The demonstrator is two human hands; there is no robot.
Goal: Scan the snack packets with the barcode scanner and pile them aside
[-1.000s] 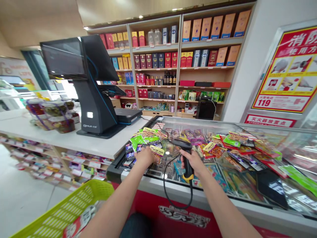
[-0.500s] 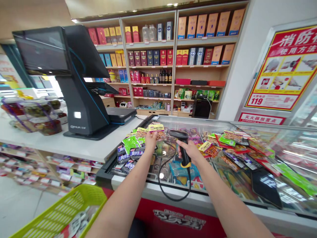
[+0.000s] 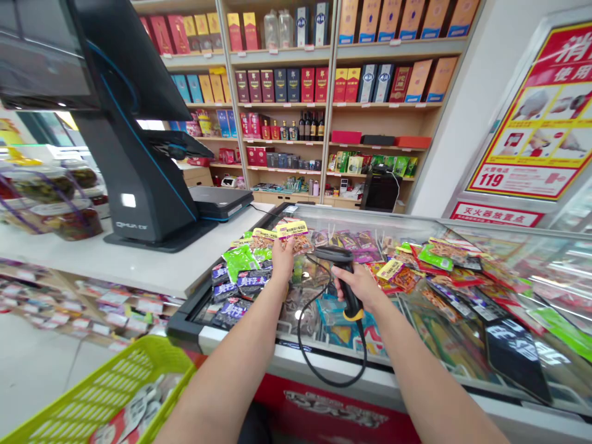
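Observation:
My right hand (image 3: pixel 358 287) is wrapped round the handle of a black barcode scanner (image 3: pixel 333 253), whose head points left and whose cable loops down in front of the freezer. My left hand (image 3: pixel 282 259) pinches a snack packet with a yellow top (image 3: pixel 292 230), held just left of the scanner head. Under and left of it lie more yellow-topped packets, a bright green packet (image 3: pixel 241 262) and several dark packets (image 3: pixel 253 281) on the freezer's glass top. Right of my right hand is a mixed pile of snack packets (image 3: pixel 407 277).
A point-of-sale terminal (image 3: pixel 143 203) stands on the white counter (image 3: pixel 203 253) at left, beside plastic food tubs (image 3: pixel 69 219). A green basket (image 3: pixel 152 354) with packets is at lower left. A dark phone-like slab (image 3: pixel 518 361) lies on the freezer at right. Stocked shelves stand behind.
The view has shifted, with the terminal larger and further left. Both hands keep their holds, and the packet and scanner stay close together, the scanner slightly lower in view.

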